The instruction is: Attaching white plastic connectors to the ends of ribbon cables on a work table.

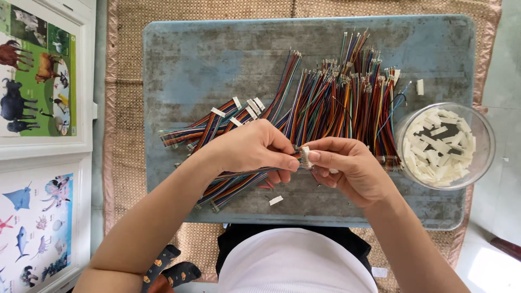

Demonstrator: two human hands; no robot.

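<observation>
Ribbon cable (pixel 247 174), multicoloured, near the tray's (pixel 179 49) front edge: light, limp; best gripped near its end. Left hand (pixel 249 147) pinches wires; right hand (pixel 347 165) pinches small white connector (pixel 305 157), likely brittle.

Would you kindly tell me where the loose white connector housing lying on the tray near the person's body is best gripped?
Pinch the white connector housing across its two long sides, coming from above: it lies flat and apart on the blue-grey tray, slightly slanted, just below the left hand.
</observation>
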